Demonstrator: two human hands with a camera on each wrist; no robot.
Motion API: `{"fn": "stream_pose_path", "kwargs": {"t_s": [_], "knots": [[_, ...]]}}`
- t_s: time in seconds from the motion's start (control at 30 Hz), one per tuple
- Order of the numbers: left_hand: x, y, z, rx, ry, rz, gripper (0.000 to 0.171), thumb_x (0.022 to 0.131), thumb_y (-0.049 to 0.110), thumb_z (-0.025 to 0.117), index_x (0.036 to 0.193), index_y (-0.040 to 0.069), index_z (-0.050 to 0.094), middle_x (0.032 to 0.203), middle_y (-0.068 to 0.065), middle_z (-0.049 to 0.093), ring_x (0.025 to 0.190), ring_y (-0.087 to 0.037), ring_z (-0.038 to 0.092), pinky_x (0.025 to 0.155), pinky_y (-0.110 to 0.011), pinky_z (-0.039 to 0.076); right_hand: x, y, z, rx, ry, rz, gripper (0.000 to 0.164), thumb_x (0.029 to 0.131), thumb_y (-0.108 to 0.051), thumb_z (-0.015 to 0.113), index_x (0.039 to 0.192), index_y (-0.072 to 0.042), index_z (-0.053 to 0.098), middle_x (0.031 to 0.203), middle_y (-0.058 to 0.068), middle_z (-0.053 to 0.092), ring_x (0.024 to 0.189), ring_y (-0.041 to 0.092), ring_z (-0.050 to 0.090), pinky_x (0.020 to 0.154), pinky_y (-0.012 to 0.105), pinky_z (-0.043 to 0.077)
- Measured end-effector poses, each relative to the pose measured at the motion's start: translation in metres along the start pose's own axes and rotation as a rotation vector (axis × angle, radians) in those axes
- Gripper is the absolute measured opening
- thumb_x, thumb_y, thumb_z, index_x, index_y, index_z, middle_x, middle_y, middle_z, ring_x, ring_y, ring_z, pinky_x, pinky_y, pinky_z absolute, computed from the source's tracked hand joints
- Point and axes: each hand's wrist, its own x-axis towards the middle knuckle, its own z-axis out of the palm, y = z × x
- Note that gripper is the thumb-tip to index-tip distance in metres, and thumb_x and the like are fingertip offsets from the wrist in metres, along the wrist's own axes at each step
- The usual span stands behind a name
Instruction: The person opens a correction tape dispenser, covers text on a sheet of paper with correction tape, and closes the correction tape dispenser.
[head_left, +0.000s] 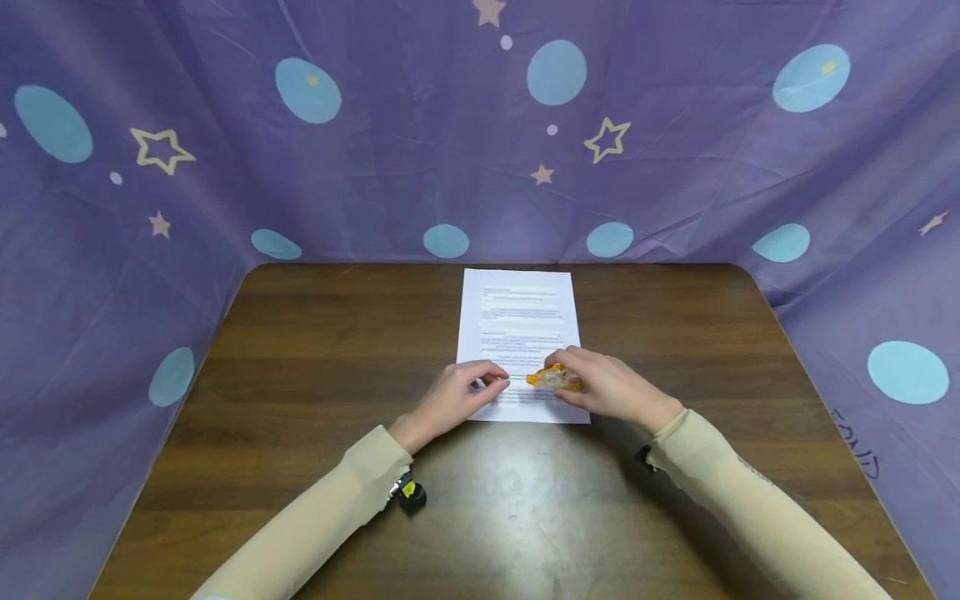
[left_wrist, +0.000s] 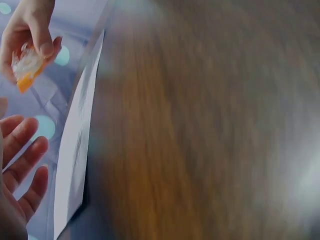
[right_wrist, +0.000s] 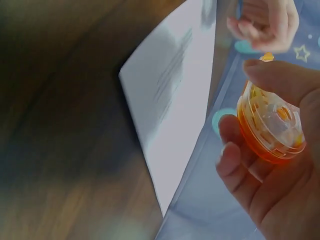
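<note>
My right hand [head_left: 611,385] holds an orange and clear plastic correction tape dispenser [right_wrist: 272,120] between thumb and fingers, above a printed sheet of paper [head_left: 517,325]. The dispenser's narrow orange tip points left, toward my left hand [head_left: 457,396]. That hand hovers over the lower left part of the sheet, its fingers loosely bent and thumb close to the index finger. No object shows in it. In the left wrist view, its fingers [left_wrist: 25,165] are spread and relaxed, with the dispenser a short way off in the other hand. Part of the dispenser is hidden behind the right fingers.
The sheet lies on a brown wooden table [head_left: 337,333], near its far edge. A purple curtain [head_left: 390,150] with stars and blue spots surrounds the table at the back and sides. Dark wrist straps [head_left: 408,492] show at the sleeves.
</note>
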Motion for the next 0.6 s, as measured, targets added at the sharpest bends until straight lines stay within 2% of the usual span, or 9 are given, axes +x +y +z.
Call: {"fn": "stream_pose_path", "kwargs": {"t_s": [0.1,0.2,0.33,0.47,0.6], "knots": [[-0.002,-0.005,-0.008,0.100,-0.023,-0.007,0.011,0.099,0.022,0.074,0.105,0.014,0.079,0.098,0.005,0.076,0.089,-0.008,0.069,0.081,-0.033,0.057,-0.003,0.010,-0.005,0.014,0.019,0.031,0.038,0.087,-0.011,0.084,0.121,-0.009,0.066,0.106,0.004,0.065,0.087,0.016,0.063,0.076,0.037,0.056],[-0.004,-0.011,-0.017,0.208,-0.067,-0.011,0.014,0.098,0.023,0.075,0.108,0.014,0.078,0.103,0.002,0.075,0.093,-0.011,0.069,0.083,-0.035,0.057,-0.006,0.022,-0.013,0.020,0.027,0.078,0.038,0.088,-0.012,0.083,0.122,-0.008,0.066,0.106,0.006,0.064,0.088,0.018,0.063,0.076,0.039,0.056],[-0.003,-0.019,-0.028,0.289,-0.121,-0.039,0.021,0.097,0.025,0.076,0.113,0.012,0.076,0.110,-0.002,0.074,0.098,-0.018,0.069,0.084,-0.040,0.057,-0.010,0.044,-0.027,-0.009,0.032,0.158,0.042,0.090,-0.016,0.081,0.127,-0.010,0.062,0.112,0.007,0.066,0.090,0.021,0.064,0.075,0.043,0.055],[-0.002,-0.028,-0.034,0.354,-0.177,-0.076,0.036,0.099,0.032,0.073,0.127,0.010,0.072,0.128,-0.008,0.069,0.117,-0.026,0.064,0.095,-0.048,0.052,-0.015,0.072,-0.042,-0.011,0.048,0.220,0.043,0.089,-0.016,0.080,0.125,-0.009,0.058,0.109,0.010,0.068,0.090,0.025,0.066,0.076,0.047,0.054],[-0.004,-0.034,-0.036,0.453,-0.260,-0.099,0.058,0.100,0.042,0.070,0.146,0.009,0.060,0.152,-0.013,0.055,0.142,-0.031,0.049,0.106,-0.054,0.043,-0.021,0.102,-0.054,0.034,0.054,0.296,0.039,0.090,-0.015,0.078,0.122,-0.005,0.057,0.106,0.016,0.070,0.089,0.029,0.066,0.079,0.048,0.053]]}}
